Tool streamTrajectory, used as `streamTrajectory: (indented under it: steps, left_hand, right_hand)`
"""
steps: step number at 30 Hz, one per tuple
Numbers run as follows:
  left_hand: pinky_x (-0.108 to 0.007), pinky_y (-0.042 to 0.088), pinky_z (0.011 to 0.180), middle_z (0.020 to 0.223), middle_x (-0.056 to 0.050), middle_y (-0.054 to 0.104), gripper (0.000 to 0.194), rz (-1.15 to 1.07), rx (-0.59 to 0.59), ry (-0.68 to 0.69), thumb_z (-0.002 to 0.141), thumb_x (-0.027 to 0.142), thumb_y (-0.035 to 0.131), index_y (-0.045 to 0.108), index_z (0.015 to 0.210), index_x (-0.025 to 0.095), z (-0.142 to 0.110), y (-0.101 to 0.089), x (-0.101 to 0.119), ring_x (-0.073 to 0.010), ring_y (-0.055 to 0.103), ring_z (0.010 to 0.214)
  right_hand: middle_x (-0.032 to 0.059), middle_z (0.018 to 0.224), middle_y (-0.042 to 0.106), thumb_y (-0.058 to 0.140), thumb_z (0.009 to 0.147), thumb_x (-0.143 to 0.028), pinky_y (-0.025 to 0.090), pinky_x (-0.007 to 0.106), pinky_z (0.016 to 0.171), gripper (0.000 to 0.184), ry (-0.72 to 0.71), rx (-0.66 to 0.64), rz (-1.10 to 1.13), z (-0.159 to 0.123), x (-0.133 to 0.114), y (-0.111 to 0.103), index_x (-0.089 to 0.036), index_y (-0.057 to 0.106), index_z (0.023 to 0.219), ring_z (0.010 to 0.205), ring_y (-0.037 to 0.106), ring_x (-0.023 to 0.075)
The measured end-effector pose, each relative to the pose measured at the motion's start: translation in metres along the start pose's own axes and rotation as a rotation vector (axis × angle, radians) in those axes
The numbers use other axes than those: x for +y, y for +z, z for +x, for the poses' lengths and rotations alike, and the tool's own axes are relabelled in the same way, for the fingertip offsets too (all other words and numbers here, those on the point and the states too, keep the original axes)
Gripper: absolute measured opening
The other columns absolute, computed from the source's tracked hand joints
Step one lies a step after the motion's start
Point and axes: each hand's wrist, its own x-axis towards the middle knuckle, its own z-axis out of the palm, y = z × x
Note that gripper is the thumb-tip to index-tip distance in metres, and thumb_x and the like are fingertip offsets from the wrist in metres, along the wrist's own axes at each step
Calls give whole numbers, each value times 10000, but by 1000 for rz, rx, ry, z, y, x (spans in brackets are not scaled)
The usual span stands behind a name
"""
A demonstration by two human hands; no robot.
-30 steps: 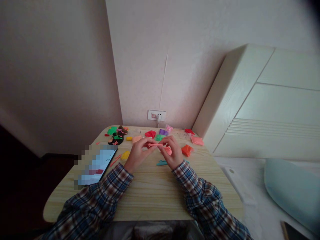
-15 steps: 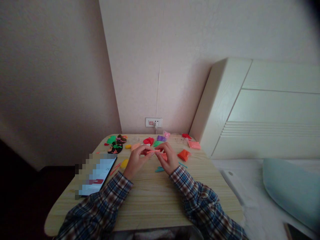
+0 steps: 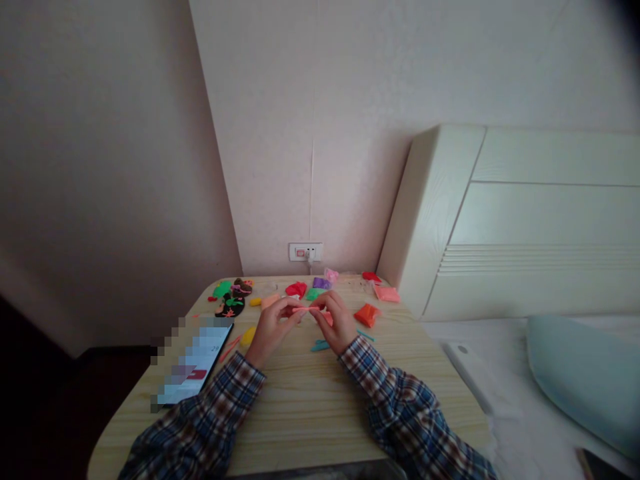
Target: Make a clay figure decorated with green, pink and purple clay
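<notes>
The fingers of the left hand (image 3: 271, 331) and those of the right hand (image 3: 336, 325) are drawn nearly together, pinching the opposite ends of a thin coral strip (image 3: 306, 309) held between the hands above the middle of the surface (image 3: 300, 413). The exact contact of each fingertip is too small to determine. The right hand partly covers a pair of teal tools (image 3: 320, 345) and another coral piece behind it; an orange packet (image 3: 367, 315) lies just to its right. Near the left hand are a yellow lump (image 3: 247, 337), a slim coral tool (image 3: 229, 349) and a screen device (image 3: 195, 373), its face partly pixelated. Beyond the hands lie red (image 3: 297, 289), purple (image 3: 321, 283) and green (image 3: 314, 293) packets; a black piece (image 3: 225, 308) bearing green and coral bits sits at far left. The surface is pale, wood-grained, and set near a wall (image 3: 275, 133) with a socket (image 3: 306, 252). A headboard (image 3: 540, 213) and a pale blue-green pillow (image 3: 580, 373) are at right.
</notes>
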Motion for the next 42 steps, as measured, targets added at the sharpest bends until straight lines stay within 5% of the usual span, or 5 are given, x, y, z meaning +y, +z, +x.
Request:
streamTrajectory:
  steps: [42]
  left_hand:
    - [-238, 469, 591, 740, -6, 549, 169, -81, -17, -56, 734, 300, 592, 577, 759, 133, -2, 5, 3, -108, 541, 616]
  right_hand:
    - [43, 771, 541, 490, 837, -276, 440, 280, 637, 133, 14, -26, 10, -1, -5, -2, -172, 570, 814, 689, 503, 145]
